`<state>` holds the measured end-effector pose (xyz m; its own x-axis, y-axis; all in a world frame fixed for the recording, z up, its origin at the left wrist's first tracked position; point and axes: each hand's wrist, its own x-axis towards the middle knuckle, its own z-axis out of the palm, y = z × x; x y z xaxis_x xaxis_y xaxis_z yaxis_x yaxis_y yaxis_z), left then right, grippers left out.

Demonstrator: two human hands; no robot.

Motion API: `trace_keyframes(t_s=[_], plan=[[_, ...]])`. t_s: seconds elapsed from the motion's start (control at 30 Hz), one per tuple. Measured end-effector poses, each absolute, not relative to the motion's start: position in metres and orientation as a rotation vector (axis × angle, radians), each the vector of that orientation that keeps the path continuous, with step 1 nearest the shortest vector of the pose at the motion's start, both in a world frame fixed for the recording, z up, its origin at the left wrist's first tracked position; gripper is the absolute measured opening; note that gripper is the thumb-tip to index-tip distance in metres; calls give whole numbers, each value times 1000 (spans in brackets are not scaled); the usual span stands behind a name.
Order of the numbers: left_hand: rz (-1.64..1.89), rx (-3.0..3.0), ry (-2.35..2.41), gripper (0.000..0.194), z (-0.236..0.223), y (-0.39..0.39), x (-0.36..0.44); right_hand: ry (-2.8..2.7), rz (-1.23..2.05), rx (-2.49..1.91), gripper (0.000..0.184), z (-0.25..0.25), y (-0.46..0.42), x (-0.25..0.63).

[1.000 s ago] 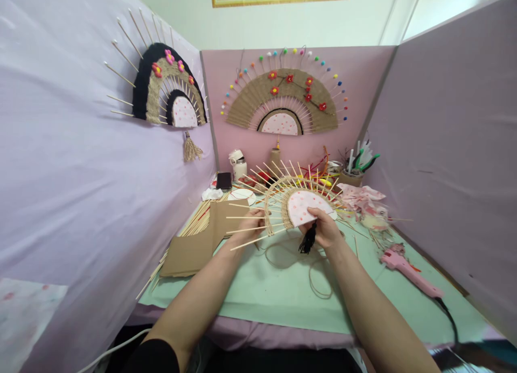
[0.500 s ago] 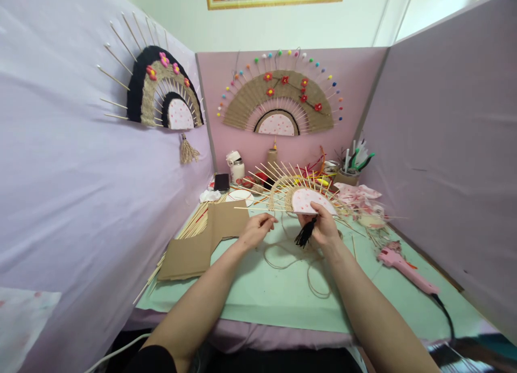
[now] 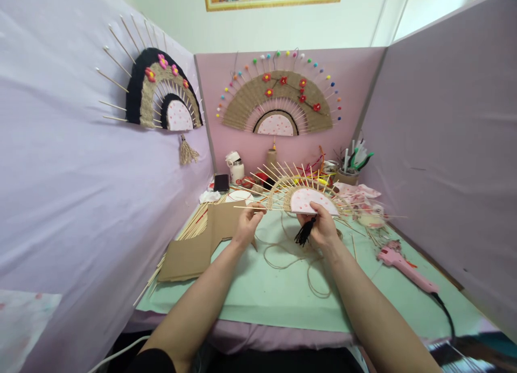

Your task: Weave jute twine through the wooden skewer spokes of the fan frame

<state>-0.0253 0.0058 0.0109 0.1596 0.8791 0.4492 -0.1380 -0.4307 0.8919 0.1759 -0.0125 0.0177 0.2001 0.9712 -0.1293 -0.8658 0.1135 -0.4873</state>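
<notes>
Right hand (image 3: 322, 225): clamped on the pink dotted half-disc (image 3: 309, 201) of my stick fan (image 3: 278, 193)
Left hand (image 3: 251, 220): fingers at its lowest left stick; grip unclear
Black tassel (image 3: 305, 231): beside my right fingers

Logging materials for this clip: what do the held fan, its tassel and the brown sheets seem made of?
Held fan: pale, matte ribs, probably bamboo or wood; tan woven bands, perhaps jute; spotted centre, paper or cloth.
Tassel: dull black yarn or thread, by its loose strands.
Brown sheets: matte, flat, likely cardboard.

No readable text anywhere
</notes>
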Motion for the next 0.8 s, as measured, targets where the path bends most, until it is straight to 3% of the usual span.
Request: trace_keyframes(t_s=[0.23, 0.8], plan=[[1395, 1197, 780, 25, 7, 3, -14, -300, 1294, -543, 19, 12, -12, 176], [1407, 1156, 652, 27, 7, 3, -14, -335, 1307, -578, 22, 13, -15, 170]])
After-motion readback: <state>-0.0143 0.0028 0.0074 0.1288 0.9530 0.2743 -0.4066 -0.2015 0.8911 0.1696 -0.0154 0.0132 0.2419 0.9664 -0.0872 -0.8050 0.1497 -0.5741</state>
